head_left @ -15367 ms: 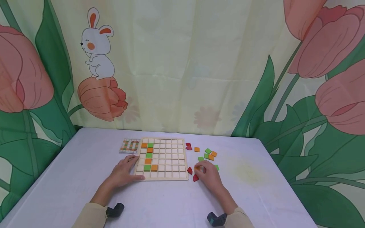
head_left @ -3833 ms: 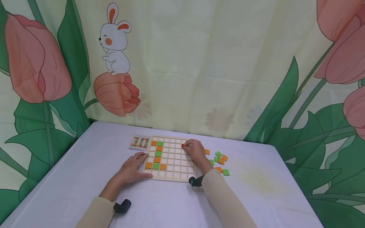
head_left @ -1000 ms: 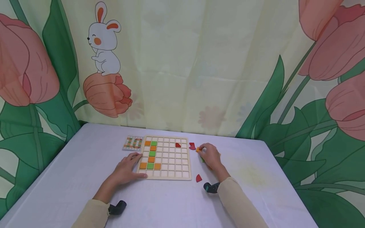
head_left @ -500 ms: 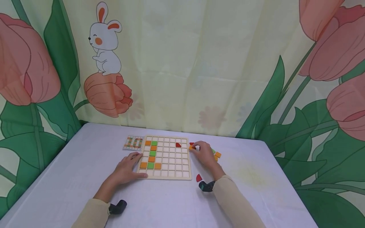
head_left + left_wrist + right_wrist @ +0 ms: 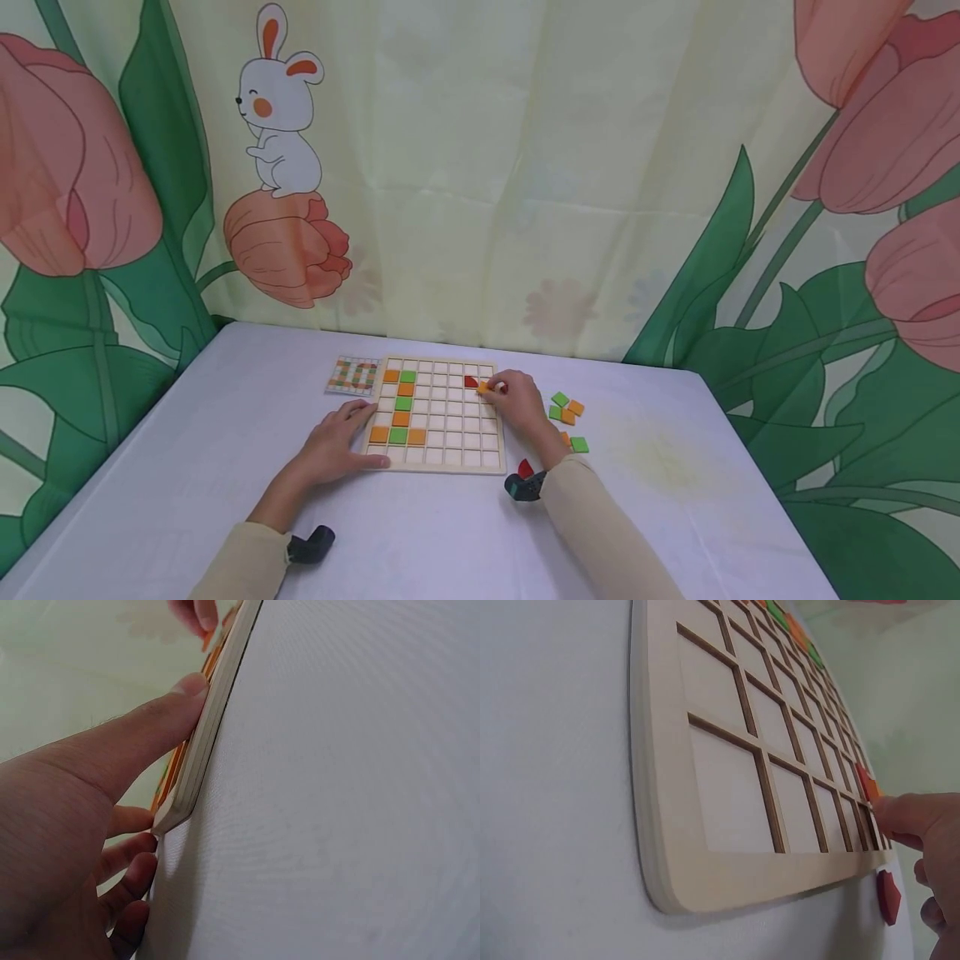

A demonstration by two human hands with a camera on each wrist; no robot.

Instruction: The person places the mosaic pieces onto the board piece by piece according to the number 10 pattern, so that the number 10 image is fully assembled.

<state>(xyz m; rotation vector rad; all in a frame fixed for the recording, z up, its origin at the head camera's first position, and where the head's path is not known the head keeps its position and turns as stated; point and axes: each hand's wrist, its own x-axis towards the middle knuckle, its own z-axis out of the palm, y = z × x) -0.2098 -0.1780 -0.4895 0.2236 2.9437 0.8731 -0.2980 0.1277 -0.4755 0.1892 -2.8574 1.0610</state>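
A wooden grid board [image 5: 450,469] lies on the table. Several orange and green square tiles fill cells on its left side, and a red quarter-round tile [image 5: 470,382] lies in a cell near the upper right. Over the board beside that red tile, my right hand [image 5: 517,404] pinches an orange square tile [image 5: 483,388] between thumb and fingertips. My left hand [image 5: 330,446] rests at the board's near-left corner, thumb [image 5: 150,731] laid straight on the front rim and loosely bent fingers along the left side. A loose red piece [image 5: 889,898] lies off the board's right edge, mostly behind my right hand in the head view.
A printed pattern card [image 5: 352,376] lies by the board's far-left corner. Right of the board are loose green tiles [image 5: 559,399] and orange tiles [image 5: 576,407]. Another red piece [image 5: 525,468] shows behind the right wrist's camera. A printed curtain [image 5: 480,167] hangs behind the table.
My right hand has picked up an orange tile from right of the board and carried it left over the grid. A red tile now lies in an upper-right cell. The left hand stays at its corner.
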